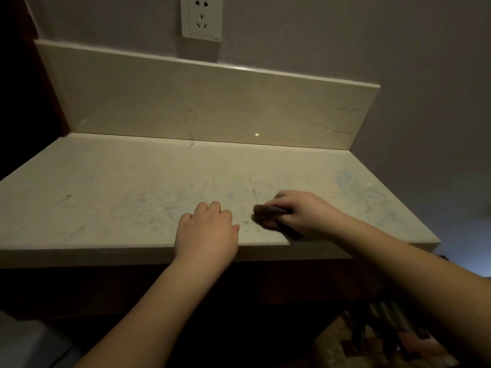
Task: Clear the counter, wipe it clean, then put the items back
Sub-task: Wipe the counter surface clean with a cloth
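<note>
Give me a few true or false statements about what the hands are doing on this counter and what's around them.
1. The right hand grips a dark cloth on the counter. True.
2. The left hand holds a spray bottle. False: it holds nothing, resting near the front edge.
3. A wall socket sits above the backsplash. True.
4. A plug is in the socket. False: nothing is plugged in.
5. The cloth lies against the backsplash. False: it is near the front edge.
</note>
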Available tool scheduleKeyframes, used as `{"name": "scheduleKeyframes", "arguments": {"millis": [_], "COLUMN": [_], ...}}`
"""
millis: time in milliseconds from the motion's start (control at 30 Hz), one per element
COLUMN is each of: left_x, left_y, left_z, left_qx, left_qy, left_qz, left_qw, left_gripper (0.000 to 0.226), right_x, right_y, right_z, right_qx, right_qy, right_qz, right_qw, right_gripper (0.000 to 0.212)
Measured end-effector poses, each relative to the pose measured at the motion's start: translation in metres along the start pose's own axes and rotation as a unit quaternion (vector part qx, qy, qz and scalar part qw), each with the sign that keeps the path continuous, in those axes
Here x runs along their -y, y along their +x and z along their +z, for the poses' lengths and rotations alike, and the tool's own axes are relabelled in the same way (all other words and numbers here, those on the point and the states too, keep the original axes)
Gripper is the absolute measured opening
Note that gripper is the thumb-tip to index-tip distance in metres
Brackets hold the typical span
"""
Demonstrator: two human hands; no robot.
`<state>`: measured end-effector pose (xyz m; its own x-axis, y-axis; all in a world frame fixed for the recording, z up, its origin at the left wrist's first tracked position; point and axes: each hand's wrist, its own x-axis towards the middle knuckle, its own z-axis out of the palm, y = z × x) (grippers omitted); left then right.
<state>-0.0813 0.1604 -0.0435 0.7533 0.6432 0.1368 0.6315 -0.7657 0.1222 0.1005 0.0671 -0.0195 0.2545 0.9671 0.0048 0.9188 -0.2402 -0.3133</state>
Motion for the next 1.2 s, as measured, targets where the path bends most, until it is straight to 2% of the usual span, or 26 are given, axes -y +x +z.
{"name": "scheduleKeyframes", "arguments": {"millis": [167, 333, 500, 600, 800, 900, 1033, 1200], "left_x": [-0.002, 0.008, 0.006, 0.007, 0.007, 0.010, 0.005, -0.004], "left_y": [-0.004, -0.004, -0.004, -0.004, -0.005, -0.006, -0.007, 0.000], "left_z": [-0.001, 0.001, 0.003, 0.003, 0.005, 0.005, 0.004, 0.002], "left_qx": [-0.003, -0.006, -0.009, -0.008, -0.011, -0.017, -0.018, -0.002], "left_qy": [0.008, -0.010, -0.012, -0.020, -0.010, -0.005, 0.009, 0.041], "left_qz": [0.000, 0.016, 0.018, 0.015, 0.017, 0.018, 0.014, -0.011], "left_qw": [1.000, 1.000, 1.000, 1.000, 1.000, 1.000, 1.000, 0.999], "left_gripper": [0.034, 0.029, 0.031, 0.030, 0.031, 0.032, 0.027, 0.030], "right_x": [0.023, -0.008, -0.037, -0.026, 0.005, -0.011, -0.048, -0.069], "right_y": [0.018, -0.038, -0.069, -0.048, -0.027, -0.050, -0.062, -0.018], "right_z": [0.011, -0.004, -0.026, -0.020, 0.003, -0.007, -0.022, -0.025], "right_qx": [-0.017, 0.027, 0.060, 0.031, -0.003, 0.018, 0.037, -0.006], "right_qy": [0.014, -0.020, -0.054, -0.044, -0.022, -0.042, -0.055, -0.063], "right_qz": [-0.012, -0.028, 0.033, 0.039, -0.002, -0.025, -0.002, 0.020], "right_qw": [1.000, 0.999, 0.996, 0.998, 1.000, 0.999, 0.998, 0.998], "right_gripper": [0.028, 0.028, 0.030, 0.027, 0.029, 0.029, 0.029, 0.029]}}
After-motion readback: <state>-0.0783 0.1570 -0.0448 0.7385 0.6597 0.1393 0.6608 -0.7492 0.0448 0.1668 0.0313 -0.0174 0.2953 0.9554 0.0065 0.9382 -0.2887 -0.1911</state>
